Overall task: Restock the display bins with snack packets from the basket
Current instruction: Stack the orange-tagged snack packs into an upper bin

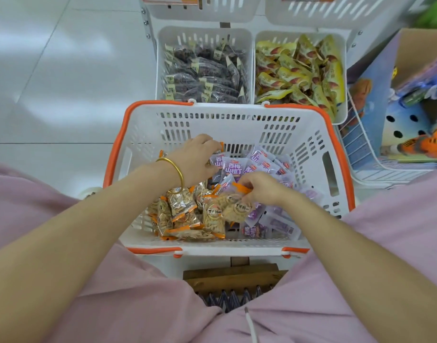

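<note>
Since the peanut packet (233, 207) looks light, crinkly and slick, we pinch its orange sealed edge with our right grip (259, 188), inside the basket (212, 110); whether our left grip (200, 157), reaching farther in, holds anything we cannot tell.

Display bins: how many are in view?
4. Upper left bin and upper right bin, cut off at top; below them, bin of dark packets and bin of yellow packets. Others may hide behind the basket.
</note>
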Motion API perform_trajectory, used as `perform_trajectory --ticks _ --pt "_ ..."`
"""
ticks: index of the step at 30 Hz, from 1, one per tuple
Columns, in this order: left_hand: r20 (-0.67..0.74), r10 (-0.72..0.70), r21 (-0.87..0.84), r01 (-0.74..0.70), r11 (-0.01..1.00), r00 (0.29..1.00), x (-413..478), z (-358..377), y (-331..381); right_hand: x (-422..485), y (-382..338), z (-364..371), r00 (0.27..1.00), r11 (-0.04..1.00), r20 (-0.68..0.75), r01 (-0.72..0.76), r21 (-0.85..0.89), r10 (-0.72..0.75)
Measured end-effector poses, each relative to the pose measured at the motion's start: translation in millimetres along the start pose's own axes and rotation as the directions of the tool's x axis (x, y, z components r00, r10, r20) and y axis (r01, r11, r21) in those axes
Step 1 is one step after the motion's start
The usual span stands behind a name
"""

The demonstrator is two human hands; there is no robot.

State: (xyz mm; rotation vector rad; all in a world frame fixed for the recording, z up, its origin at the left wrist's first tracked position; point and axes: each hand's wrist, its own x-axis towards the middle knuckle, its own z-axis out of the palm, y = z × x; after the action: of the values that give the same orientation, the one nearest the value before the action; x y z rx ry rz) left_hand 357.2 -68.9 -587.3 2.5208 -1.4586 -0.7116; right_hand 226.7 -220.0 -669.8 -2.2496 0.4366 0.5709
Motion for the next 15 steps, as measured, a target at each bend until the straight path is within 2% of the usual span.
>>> perform_trajectory --ticks 4,7,11,15 --pt "0.16 -0.022 -0.236 0.06 0.97 0.987 3 1 -2 -14 -31 -47 0.993 0.953 -0.089 0.099 0.285 -0.077" --pt "0.153 0.011 -0.333 0.041 0.942 0.988 5 0 -5 -22 -45 -61 0.976 0.87 -0.185 0.188 0.455 -0.114" --pt "0.066 -0.08 -0.511 0.102 0.853 0.995 4 -7 -10 -26 -46 -72 0.946 0.885 -0.3 0.243 0.398 -0.124" --pt "0.043 -0.12 -0.7 0.115 0.705 0.992 5 -13 -13 -32 -46 -85 0.924 0.839 -0.368 0.28 0.467 -0.103"
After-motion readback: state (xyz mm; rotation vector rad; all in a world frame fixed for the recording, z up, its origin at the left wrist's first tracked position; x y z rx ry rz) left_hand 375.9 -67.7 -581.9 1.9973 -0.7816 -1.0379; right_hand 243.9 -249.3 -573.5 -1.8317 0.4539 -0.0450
